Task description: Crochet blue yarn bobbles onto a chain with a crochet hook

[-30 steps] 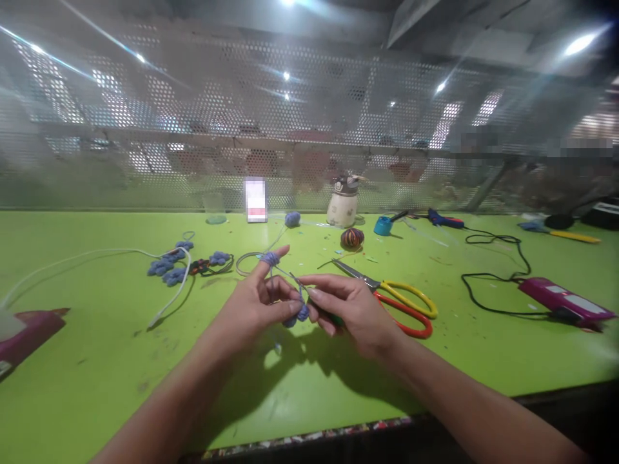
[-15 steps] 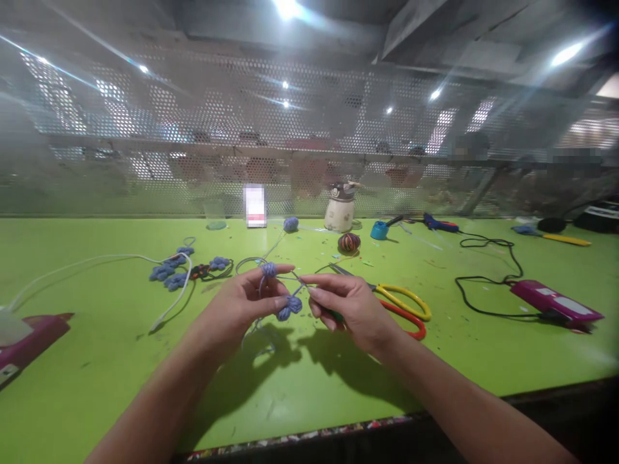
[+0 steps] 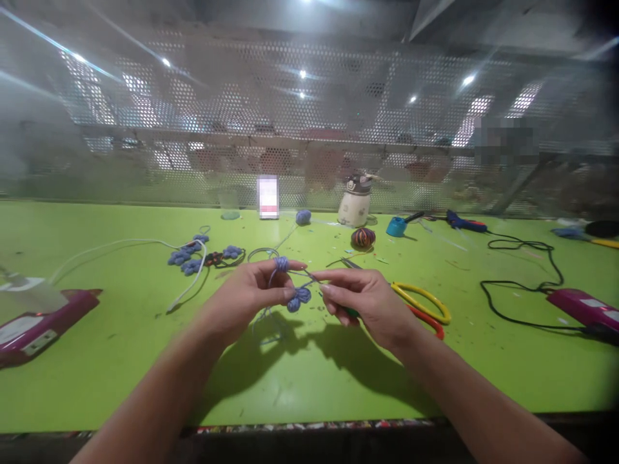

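Observation:
My left hand point(image 3: 258, 283) pinches a small blue-violet crocheted piece point(image 3: 300, 296) with rounded petals between thumb and fingers. Blue yarn point(image 3: 281, 263) is wound several times round its outstretched index finger. In my right hand point(image 3: 365, 296) is a crochet hook point(image 3: 352, 313), its green handle partly hidden under the fingers. The thin metal shaft points left toward the index finger, with yarn running to it from the piece. Loose yarn ends dangle below my left hand. Behind lies a blue yarn ball point(image 3: 303, 217), its strand leading toward my left hand.
Scissors point(image 3: 425, 301) with yellow and red handles lie beside my right hand. Blue crocheted flowers point(image 3: 186, 258) and a white cable point(image 3: 196, 283) are left. Behind stand a multicoloured yarn ball point(image 3: 362, 238), a bottle point(image 3: 355, 203) and a lit phone point(image 3: 268, 196). Purple power strips point(image 3: 585, 309) flank the table.
The view has shifted, so the table things appear further right. Both hands keep their hold; the hook's shaft and the yarn at it are angled slightly differently.

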`<action>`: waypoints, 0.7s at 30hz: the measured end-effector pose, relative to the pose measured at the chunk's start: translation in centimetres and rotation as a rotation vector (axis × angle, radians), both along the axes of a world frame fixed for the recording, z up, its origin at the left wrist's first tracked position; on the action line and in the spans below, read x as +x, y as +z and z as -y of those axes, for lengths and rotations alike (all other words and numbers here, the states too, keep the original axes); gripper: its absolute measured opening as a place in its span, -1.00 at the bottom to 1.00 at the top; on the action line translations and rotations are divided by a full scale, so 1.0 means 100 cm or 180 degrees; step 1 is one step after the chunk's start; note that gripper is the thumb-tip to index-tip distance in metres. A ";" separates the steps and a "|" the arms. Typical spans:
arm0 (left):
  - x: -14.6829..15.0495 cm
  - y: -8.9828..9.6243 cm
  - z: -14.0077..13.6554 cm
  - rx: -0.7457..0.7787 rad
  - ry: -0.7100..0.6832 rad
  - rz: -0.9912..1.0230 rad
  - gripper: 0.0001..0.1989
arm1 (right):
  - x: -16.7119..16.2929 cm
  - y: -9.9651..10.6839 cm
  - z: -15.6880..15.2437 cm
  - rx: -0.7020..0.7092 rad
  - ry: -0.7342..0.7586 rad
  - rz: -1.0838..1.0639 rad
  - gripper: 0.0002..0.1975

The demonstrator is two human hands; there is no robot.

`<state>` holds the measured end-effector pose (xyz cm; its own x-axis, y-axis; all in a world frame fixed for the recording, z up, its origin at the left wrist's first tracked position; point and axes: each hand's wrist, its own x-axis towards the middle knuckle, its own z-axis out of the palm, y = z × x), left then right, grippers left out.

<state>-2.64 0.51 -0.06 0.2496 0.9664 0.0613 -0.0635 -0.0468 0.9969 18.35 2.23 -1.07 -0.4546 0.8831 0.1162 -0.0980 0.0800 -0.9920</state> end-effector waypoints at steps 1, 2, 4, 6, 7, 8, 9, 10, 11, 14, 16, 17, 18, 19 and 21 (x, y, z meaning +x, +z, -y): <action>0.000 0.000 0.000 0.0013 0.0000 -0.0022 -0.64 | 0.001 0.001 -0.001 0.0081 0.0014 0.0097 -0.68; -0.001 0.000 0.001 0.0022 -0.0002 -0.0057 -0.64 | 0.003 0.001 -0.002 0.0185 0.0048 0.0221 -0.68; -0.001 0.001 0.002 0.0025 -0.0002 -0.0143 -0.64 | 0.007 0.003 -0.003 0.0445 0.0149 0.0505 -0.69; -0.001 0.002 0.003 0.0003 -0.0011 -0.0208 -0.65 | 0.010 0.006 -0.005 0.0723 0.0239 0.0766 -0.70; 0.000 0.002 0.003 -0.0011 -0.0031 -0.0224 -0.65 | 0.012 0.007 -0.005 0.0874 0.0264 0.0888 -0.70; 0.000 0.003 0.003 -0.0017 -0.0054 -0.0233 -0.66 | 0.013 0.008 -0.005 0.1035 0.0274 0.1001 -0.69; 0.000 0.003 0.004 -0.0015 -0.0084 -0.0244 -0.66 | 0.014 0.009 -0.005 0.1212 0.0269 0.1127 -0.68; 0.000 0.003 0.004 -0.0004 -0.0114 -0.0265 -0.67 | 0.015 0.010 -0.005 0.1404 0.0268 0.1258 -0.67; 0.000 0.004 0.004 0.0006 -0.0139 -0.0293 -0.67 | 0.015 0.011 -0.005 0.1601 0.0276 0.1380 -0.66; 0.001 0.005 0.005 -0.0008 -0.0159 -0.0358 -0.68 | 0.016 0.013 -0.004 0.2073 0.0317 0.1575 -0.65; 0.002 0.004 0.005 -0.0028 -0.0144 -0.0370 -0.69 | 0.016 0.013 -0.003 0.2256 0.0354 0.1615 -0.64; 0.003 0.004 0.005 -0.0028 -0.0142 -0.0373 -0.69 | 0.016 0.013 -0.003 0.2326 0.0367 0.1629 -0.64; 0.003 0.003 0.004 -0.0026 -0.0141 -0.0385 -0.69 | 0.016 0.013 -0.003 0.2385 0.0376 0.1650 -0.63; 0.003 0.003 0.004 -0.0027 -0.0141 -0.0404 -0.69 | 0.016 0.013 -0.003 0.2436 0.0374 0.1680 -0.62; 0.004 0.002 0.004 -0.0033 -0.0129 -0.0459 -0.69 | 0.016 0.013 -0.002 0.2532 0.0352 0.1762 -0.62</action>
<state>-2.27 0.10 0.17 0.2939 0.9557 0.0121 0.0787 -0.0368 0.9962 19.96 2.45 0.22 -0.6999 0.5883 0.4051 0.3186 0.7647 -0.5601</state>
